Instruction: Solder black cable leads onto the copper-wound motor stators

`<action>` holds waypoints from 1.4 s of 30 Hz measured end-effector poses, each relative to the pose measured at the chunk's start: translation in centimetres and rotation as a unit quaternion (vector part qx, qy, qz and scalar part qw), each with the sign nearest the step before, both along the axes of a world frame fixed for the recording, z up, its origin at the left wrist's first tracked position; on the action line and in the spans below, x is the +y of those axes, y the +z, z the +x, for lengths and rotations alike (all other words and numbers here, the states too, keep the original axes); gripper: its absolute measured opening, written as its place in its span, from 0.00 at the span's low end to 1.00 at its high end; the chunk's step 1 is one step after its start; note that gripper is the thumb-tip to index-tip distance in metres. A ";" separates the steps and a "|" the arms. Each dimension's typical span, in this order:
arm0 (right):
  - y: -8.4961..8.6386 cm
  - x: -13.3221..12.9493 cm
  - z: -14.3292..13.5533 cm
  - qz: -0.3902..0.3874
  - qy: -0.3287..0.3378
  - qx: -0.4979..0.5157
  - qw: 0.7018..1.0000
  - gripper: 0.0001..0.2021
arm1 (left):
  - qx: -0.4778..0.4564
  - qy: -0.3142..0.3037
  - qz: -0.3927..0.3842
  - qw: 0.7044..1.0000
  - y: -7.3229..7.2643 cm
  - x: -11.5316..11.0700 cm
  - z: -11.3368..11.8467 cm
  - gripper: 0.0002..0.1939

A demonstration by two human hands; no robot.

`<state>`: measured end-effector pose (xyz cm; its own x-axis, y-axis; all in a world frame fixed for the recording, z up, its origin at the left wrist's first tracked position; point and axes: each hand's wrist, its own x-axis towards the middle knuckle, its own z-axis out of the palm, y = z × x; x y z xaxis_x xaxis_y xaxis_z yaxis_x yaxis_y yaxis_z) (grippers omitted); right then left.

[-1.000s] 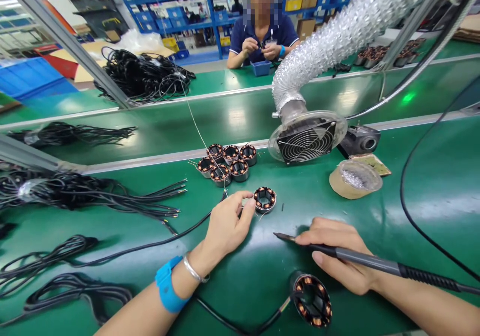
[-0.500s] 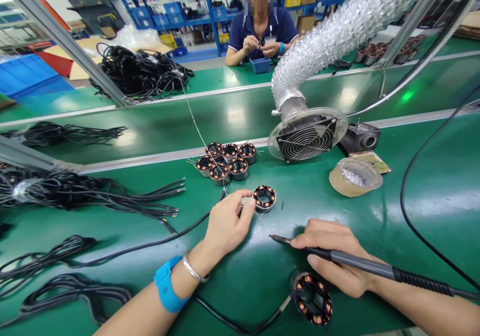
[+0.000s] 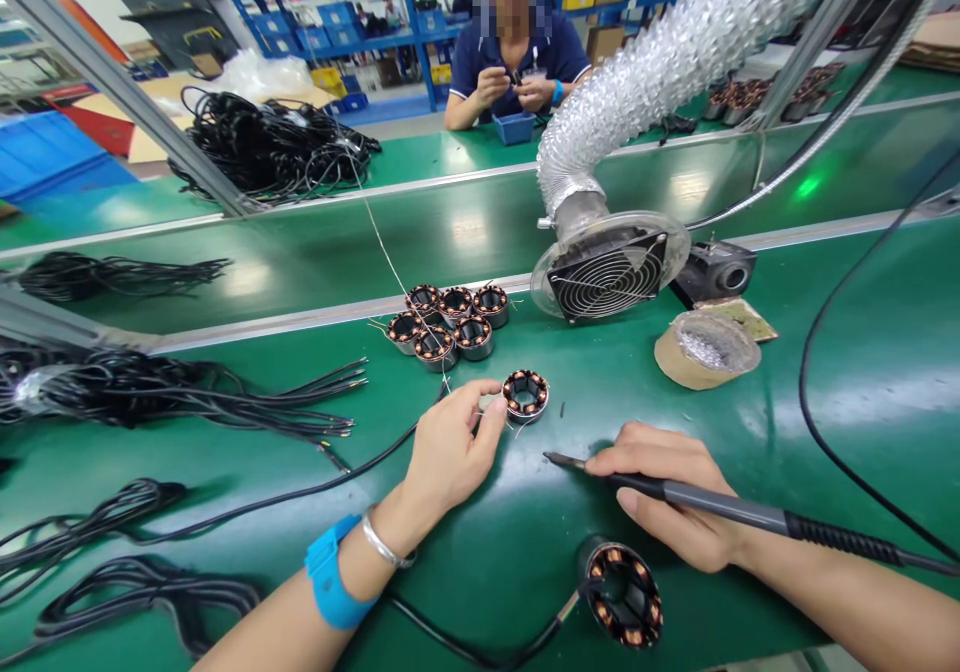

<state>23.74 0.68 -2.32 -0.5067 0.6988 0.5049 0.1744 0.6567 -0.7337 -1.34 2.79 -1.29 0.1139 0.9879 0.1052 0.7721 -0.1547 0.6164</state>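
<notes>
My left hand (image 3: 459, 444) is closed at the left side of a copper-wound motor stator (image 3: 525, 398), its thumb and index finger against the rim. Thin wire ends stick out below that stator. A fine solder wire (image 3: 380, 237) comes down from above and passes out of sight behind my left hand. My right hand (image 3: 675, 497) grips a soldering iron (image 3: 724, 512) like a pen, its tip over the bench, below and right of the stator. Below my right hand, another stator (image 3: 622, 594) lies tilted with a black cable attached.
Several stators (image 3: 436, 349) stand grouped behind my left hand. Bundles of black cable (image 3: 187, 392) lie to the left. A fume fan (image 3: 611, 277) on a foil duct hangs over the back, near a round tub (image 3: 706, 352). A co-worker (image 3: 517, 62) sits opposite.
The soldering iron in my right hand has moved slightly up, its tip nearer the stator. My left hand stays at the stator. The whole view has shifted slightly.
</notes>
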 end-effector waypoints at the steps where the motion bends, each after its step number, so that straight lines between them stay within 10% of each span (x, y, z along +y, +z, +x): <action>1: 0.0 0.0 0.1 0.001 0.000 0.002 1.000 0.13 | 0.000 0.000 -0.001 1.000 0.0 0.0 0.0 0.16; 7: 2.1 -0.2 3.0 0.030 -0.124 -0.020 0.992 0.13 | -0.022 -0.003 -0.020 1.000 0.0 0.0 -0.1 0.18; 11: 1.9 -0.3 7.0 0.123 -0.407 0.004 0.905 0.12 | -0.077 0.001 -0.066 0.995 0.1 0.2 0.1 0.21; 14: 0.8 -0.4 9.1 0.046 -0.491 -0.075 0.867 0.12 | -0.097 0.005 -0.094 0.991 0.2 0.5 0.4 0.23; 18: 0.8 -0.4 8.0 0.063 -0.432 -0.108 0.893 0.12 | -0.095 -0.038 -0.111 0.989 0.5 0.7 0.9 0.20; 22: 0.6 1.2 3.5 0.124 -0.201 -0.135 0.962 0.09 | -0.115 -0.086 -0.129 0.981 0.8 0.8 0.7 0.20; 28: -2.1 5.3 -1.2 0.170 -0.050 -0.171 0.969 0.07 | -0.061 -0.044 -0.132 0.988 0.9 0.5 -0.2 0.12; 42: -0.4 4.0 -0.2 0.238 -0.100 -0.169 0.951 0.08 | -0.263 -0.078 -0.241 0.931 0.2 0.4 0.2 0.10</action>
<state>23.58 4.70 -2.69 -0.5771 0.5306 0.6208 0.5039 0.8296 -0.2406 -1.16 3.15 -1.06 0.3183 0.9106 -0.2636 0.3357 0.1518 0.9297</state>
